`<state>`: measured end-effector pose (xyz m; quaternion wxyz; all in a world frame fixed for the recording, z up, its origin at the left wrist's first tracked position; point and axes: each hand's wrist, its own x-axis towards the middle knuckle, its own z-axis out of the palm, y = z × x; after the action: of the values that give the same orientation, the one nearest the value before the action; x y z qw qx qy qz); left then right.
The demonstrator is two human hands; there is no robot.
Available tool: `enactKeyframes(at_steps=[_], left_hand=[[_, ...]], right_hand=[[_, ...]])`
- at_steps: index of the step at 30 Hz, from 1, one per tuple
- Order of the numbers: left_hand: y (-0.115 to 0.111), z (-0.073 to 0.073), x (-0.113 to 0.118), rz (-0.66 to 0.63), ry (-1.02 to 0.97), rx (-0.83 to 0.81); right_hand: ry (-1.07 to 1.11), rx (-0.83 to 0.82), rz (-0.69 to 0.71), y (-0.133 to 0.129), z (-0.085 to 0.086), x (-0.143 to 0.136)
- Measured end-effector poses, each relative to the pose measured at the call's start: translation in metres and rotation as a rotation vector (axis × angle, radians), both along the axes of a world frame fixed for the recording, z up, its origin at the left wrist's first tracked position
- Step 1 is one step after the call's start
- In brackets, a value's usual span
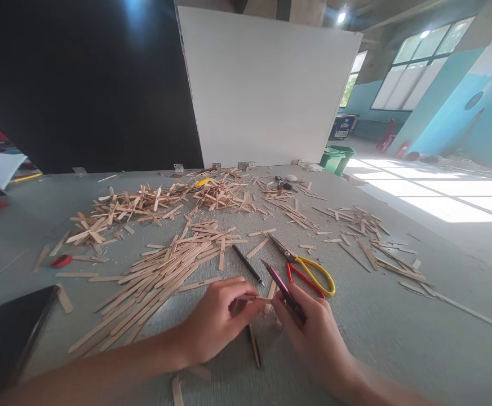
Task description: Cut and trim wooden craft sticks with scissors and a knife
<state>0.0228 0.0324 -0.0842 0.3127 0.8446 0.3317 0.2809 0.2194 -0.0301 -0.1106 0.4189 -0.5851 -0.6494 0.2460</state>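
Note:
My left hand (218,318) pinches a short wooden stick (262,299) near the table's front middle. Closed around a dark, purple-tinted craft knife (286,290) is my right hand (313,327), its fingertips touching the stick's right end. The knife's blade points up and away to the left. Just beyond the right hand lie scissors (309,273) with one yellow and one red handle. A black pen (248,265) rests beyond the left hand. Between my wrists, another dark, thin tool (254,347) lies partly hidden by the left hand.
Many wooden sticks (165,270) lie in a fan at centre left, with heaps (136,203) behind and more at right (364,220). A red ring-shaped item (61,261) and a black flat object (13,332) are at left. Panels (266,84) stand at the back.

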Motion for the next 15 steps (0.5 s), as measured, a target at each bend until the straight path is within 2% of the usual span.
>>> enactKeyframes(at_steps=[4,8,15], left_hand=[[0.002,-0.009,-0.002,0.019,-0.051,0.202],[0.006,-0.015,-0.007,-0.052,-0.059,0.441],[0.006,-0.009,-0.017,-0.158,0.048,0.799]], right_hand=[[-0.008,-0.004,-0.005,0.001,-0.001,0.001],[-0.007,0.012,-0.007,0.002,-0.003,0.001],[0.055,-0.017,0.004,0.001,-0.003,0.002]])
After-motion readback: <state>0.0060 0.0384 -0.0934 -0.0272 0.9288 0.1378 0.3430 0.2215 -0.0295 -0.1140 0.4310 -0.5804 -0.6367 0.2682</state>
